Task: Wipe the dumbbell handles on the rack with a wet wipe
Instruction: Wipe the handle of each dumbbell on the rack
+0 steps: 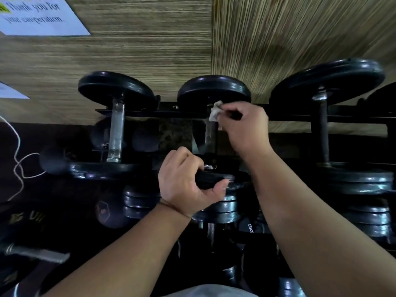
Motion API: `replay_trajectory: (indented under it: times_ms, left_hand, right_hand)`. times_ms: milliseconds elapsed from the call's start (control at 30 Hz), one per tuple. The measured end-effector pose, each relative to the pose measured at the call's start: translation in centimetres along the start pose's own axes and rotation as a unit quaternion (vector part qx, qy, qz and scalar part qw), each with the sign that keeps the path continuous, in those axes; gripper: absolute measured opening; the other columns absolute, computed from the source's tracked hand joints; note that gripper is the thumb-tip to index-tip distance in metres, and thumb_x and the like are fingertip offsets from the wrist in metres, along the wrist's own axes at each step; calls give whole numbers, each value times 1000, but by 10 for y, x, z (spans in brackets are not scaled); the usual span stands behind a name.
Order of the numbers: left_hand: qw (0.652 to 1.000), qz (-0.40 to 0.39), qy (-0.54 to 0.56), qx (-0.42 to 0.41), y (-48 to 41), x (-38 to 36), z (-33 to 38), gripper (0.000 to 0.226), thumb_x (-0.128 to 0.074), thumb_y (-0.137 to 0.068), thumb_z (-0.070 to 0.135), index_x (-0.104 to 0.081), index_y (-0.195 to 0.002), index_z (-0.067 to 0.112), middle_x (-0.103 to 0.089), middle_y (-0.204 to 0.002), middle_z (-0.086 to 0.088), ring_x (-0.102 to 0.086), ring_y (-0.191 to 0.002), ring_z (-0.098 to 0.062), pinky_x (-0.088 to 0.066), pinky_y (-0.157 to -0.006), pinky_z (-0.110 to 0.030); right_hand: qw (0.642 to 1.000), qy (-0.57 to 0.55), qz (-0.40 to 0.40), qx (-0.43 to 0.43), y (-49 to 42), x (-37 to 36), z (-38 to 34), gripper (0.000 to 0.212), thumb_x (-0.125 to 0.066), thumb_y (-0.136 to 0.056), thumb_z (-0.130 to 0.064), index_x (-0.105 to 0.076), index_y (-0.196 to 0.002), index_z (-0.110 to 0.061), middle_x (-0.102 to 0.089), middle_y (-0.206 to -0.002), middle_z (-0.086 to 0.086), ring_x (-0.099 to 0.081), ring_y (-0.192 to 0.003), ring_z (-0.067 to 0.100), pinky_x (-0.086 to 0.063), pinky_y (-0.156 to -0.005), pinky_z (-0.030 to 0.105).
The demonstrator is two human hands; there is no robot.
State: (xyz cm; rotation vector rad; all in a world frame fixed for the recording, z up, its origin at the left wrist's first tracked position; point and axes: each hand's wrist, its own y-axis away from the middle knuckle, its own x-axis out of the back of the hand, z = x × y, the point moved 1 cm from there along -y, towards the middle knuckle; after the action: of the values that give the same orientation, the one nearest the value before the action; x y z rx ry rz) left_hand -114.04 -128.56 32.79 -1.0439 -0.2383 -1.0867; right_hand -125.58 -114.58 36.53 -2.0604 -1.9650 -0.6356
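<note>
Three black dumbbells lie front to back on the top tier of a black rack (167, 113). My right hand (246, 127) grips a crumpled grey-white wet wipe (215, 113) around the far end of the middle dumbbell's handle (211, 136), just below its far plate (214, 88). My left hand (188, 181) holds the rim of that dumbbell's near plate (214, 181), thumb in front and fingers curled over the top. The left dumbbell has a shiny metal handle (116, 127). The right dumbbell has a dark handle (323, 129).
A wood-grain wall (139, 50) rises right behind the rack, with a printed notice (36, 16) at the upper left. Lower tiers hold several more dumbbells (227, 209). A white cord (19, 161) hangs at the left over a dark floor.
</note>
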Motion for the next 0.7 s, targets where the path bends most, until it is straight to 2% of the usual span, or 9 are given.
replay_trajectory:
  times_ms: [100, 167, 233, 300, 433, 500, 567, 700]
  left_hand:
    - [1000, 5, 5, -2, 1, -1, -1, 73, -53, -89, 74, -60, -68, 5, -52, -72, -6, -49, -65, -20, -37, -62, -26]
    - [1000, 8, 5, -1, 1, -2, -2, 74, -52, -89, 75, -60, -68, 5, -52, -72, -6, -49, -66, -20, -36, -64, -24]
    - [1000, 8, 13, 1, 1, -2, -3, 74, -52, -89, 75, -60, -68, 4, -52, -72, -6, -49, -66, -20, -35, -64, -24]
    - [1000, 8, 18, 0, 1, -1, -3, 73, -53, -90, 74, -60, -69, 4, -52, -72, -7, -49, -65, -22, -37, -62, -27]
    - [1000, 7, 15, -7, 1, -2, -3, 70, -55, -90, 71, -58, -69, 4, -51, -71, -7, -48, -64, -23, -37, -61, -29]
    - [1000, 8, 16, -6, 1, -1, -3, 69, -56, -89, 71, -57, -69, 4, -51, -71, -7, -48, -64, -23, -38, -59, -30]
    - [1000, 8, 19, -7, 1, -2, -3, 69, -57, -89, 70, -57, -69, 5, -51, -71, -7, -48, -64, -23, -37, -59, -30]
    - [1000, 10, 11, -9, 2, -4, -4, 69, -55, -89, 71, -57, -68, 5, -50, -70, -6, -46, -63, -24, -35, -59, -31]
  right_hand:
    - [997, -10, -69, -43, 20, 6, 16, 16, -79, -83, -26, -79, -98, -21, -76, -84, -4, -73, -78, 12, -61, -78, 37]
    - [987, -16, -154, -47, 35, 17, 20, 10, -83, -80, -20, -79, -89, -21, -77, -78, -4, -73, -74, 10, -58, -70, 28]
    - [982, -2, -187, -29, 42, 22, 19, 10, -85, -79, -17, -80, -86, -21, -77, -79, -6, -73, -74, 6, -54, -67, 19]
    - [988, -4, -151, -18, 37, 17, 12, 11, -83, -81, -19, -80, -92, -20, -77, -82, -5, -72, -76, 7, -56, -69, 20]
    - [995, 67, -2, 68, 6, 0, -2, 19, -75, -87, -23, -78, -106, -20, -73, -105, -5, -66, -94, 3, -50, -85, 15]
    - [991, 91, 0, 98, 0, -2, -3, 18, -74, -88, -21, -78, -105, -20, -72, -107, -3, -65, -98, 7, -48, -88, 16]
    - [987, 115, -34, 111, 9, 3, 3, 16, -77, -85, -21, -79, -100, -20, -71, -99, -4, -66, -91, 8, -46, -82, 16]
    - [962, 138, -199, 129, 32, 22, 9, 14, -83, -80, -20, -80, -92, -25, -64, -80, -22, -61, -77, -11, -40, -72, 5]
